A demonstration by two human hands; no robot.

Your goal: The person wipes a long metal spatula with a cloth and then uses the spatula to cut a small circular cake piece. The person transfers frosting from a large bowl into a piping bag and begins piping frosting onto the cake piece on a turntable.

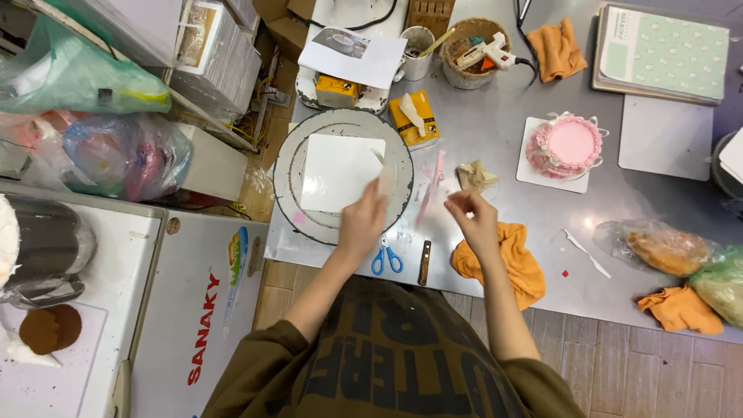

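A round grey turntable [288, 166] stands at the left of the steel table, with a white square board [334, 170] lying on it. My left hand [364, 224] holds a small pale flat scraper [385, 179] against the board's right edge. My right hand [474, 219] hovers just right of it, fingers pinched together; whether it holds anything is unclear. A pink-smeared palette knife [433, 182] with a dark handle lies between my hands. Blue-handled scissors [386, 261] lie below my left hand.
A small pink cake [565, 145] sits on a white board. Orange cloths [511, 263] lie at the near edge, far right [681, 308] and top [556, 50]. A basket with a glue gun [474, 48], yellow boxes [414, 124], bagged food [669, 246] and a green-patterned pad [665, 54] surround them.
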